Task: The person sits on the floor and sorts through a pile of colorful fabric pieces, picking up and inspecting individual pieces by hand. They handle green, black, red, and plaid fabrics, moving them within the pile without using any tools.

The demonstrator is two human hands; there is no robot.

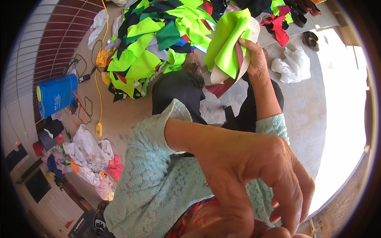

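Note:
My right hand [256, 60] is closed around a few layered cloth pieces, out above my knees. On top lies a bright yellow-green cloth piece [226, 43]. A cream cloth piece [254, 29] shows behind it, and a maroon strip [219, 89] hangs from its lower edge. My left hand [258, 166] is raised close to the camera, crossing in front of my body at the lower right. Its fingers are bent but apart, with nothing visible in them; some fingertips are cut off at the lower edge.
A large heap of scrap cloth [139, 51], mostly yellow-green, lies ahead. At left stand a blue container [57, 94] and a yellow cord [98, 87] along the floor. A clothes pile [89, 150] lies nearer. White plastic bag [293, 65] and dark shoes [310, 41] are at right.

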